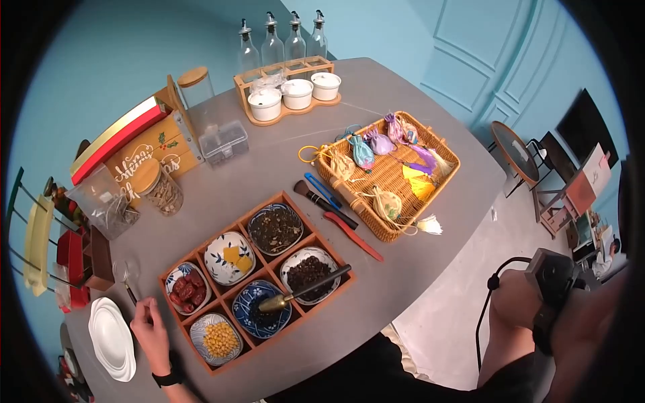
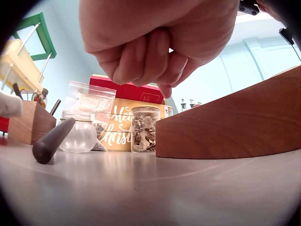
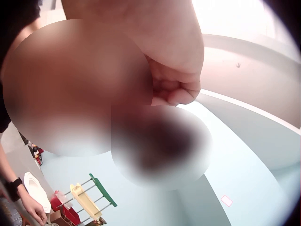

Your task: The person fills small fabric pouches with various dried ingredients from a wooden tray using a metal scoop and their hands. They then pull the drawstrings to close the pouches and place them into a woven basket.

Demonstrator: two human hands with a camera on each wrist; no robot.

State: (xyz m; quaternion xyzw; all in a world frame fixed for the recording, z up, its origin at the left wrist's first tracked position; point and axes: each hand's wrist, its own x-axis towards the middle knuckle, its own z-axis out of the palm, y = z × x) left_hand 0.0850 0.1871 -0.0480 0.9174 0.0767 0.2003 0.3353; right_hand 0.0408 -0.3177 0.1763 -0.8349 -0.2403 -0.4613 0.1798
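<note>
My left hand is low over the table, left of a wooden divided tray. Its fingers are loosely curled in the left wrist view. A dark handle lies apart from them, in front of a round glass jar. In the tray, small bowls hold red dates, yellow kernels, yellow chunks and dark dried bits. A brass scoop rests across two bowls. My right hand is raised beside my head, fingers curled, with blur over part of that view.
White oval dishes stand left of my left hand. A wicker basket of drawstring pouches sits behind the tray, near a red tool and a blue cutter. Jars, a Christmas box, and bottles line the back.
</note>
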